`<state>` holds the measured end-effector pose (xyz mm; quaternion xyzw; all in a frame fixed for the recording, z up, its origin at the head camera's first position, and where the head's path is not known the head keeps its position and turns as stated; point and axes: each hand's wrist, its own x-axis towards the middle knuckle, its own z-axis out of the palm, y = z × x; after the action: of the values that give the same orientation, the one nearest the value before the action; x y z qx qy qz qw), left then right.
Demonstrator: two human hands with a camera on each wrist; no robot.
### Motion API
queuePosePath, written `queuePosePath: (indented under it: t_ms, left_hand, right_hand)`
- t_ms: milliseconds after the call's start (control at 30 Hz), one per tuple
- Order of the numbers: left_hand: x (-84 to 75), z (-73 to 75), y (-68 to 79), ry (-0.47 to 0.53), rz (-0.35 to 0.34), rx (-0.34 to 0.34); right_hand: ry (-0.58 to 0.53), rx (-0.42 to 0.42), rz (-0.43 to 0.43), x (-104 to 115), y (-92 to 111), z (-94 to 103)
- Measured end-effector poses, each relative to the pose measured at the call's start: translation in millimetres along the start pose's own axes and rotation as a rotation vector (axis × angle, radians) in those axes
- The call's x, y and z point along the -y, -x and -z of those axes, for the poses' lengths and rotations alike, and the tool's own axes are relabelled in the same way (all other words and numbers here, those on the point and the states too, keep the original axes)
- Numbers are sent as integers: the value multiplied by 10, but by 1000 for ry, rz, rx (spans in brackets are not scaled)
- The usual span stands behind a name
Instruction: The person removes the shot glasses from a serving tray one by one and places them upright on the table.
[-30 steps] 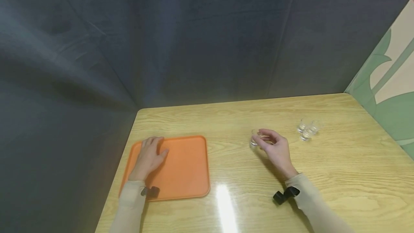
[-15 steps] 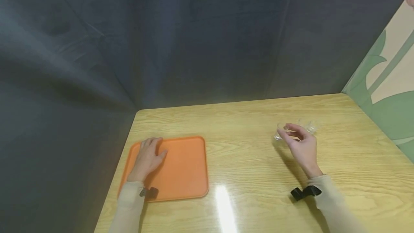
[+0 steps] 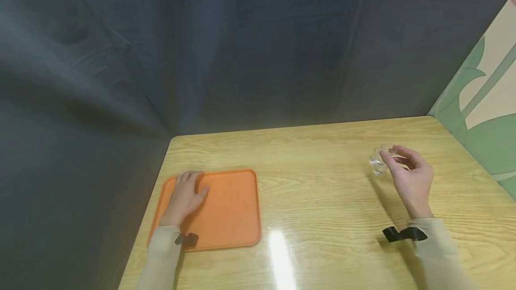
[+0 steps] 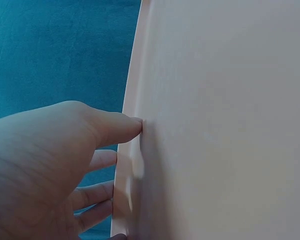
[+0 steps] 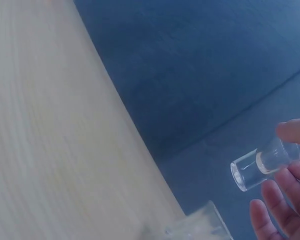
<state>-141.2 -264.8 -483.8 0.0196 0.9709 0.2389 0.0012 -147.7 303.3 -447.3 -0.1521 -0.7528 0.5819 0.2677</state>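
In the head view my right hand (image 3: 413, 180) pinches a clear shot glass near its rim, thumb against fingertips, among other small glasses on the table's right side. The held shot glass (image 5: 272, 162) has a thick base in the right wrist view; a second glass (image 5: 202, 225) lies in view below it. Glasses (image 3: 378, 167) stand close to the hand, partly overlapping; more may be hidden behind it. My left hand (image 3: 185, 198) lies over the left part of the orange tray (image 3: 225, 209), fingers relaxed at its edge, thumb spread apart over it.
The wooden table (image 3: 306, 218) carries the tray at its left. A dark curtain (image 3: 258, 48) rises directly behind the table's far edge and along the left. A wall with leaf patterns (image 3: 492, 120) borders the right side.
My right hand has carried the shot glass rightward from mid-table to the group of glasses. The left hand and the tray have stayed in place.
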Motion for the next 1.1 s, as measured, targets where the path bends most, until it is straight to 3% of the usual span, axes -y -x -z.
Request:
queuePosePath:
  t_ms: [200, 433, 567, 800, 1100]
  left_hand:
    - [-2, 20, -3, 5, 2, -1]
    - [11, 25, -8, 9, -3, -8]
    - [22, 14, -9, 5, -10, -10]
    - [26, -16, -9, 9, -13, 3]
    - [1, 7, 6, 8, 5, 7]
  right_hand:
    - [-33, -74, -35, 1, -92, 128]
    - [-169, -163, -105, -121, -150, 210]
    - [-135, -177, -130, -216, -187, 256]
    - [-9, -109, -238, -367, -210, 399]
    - [95, 29, -231, -570, -236, 442]
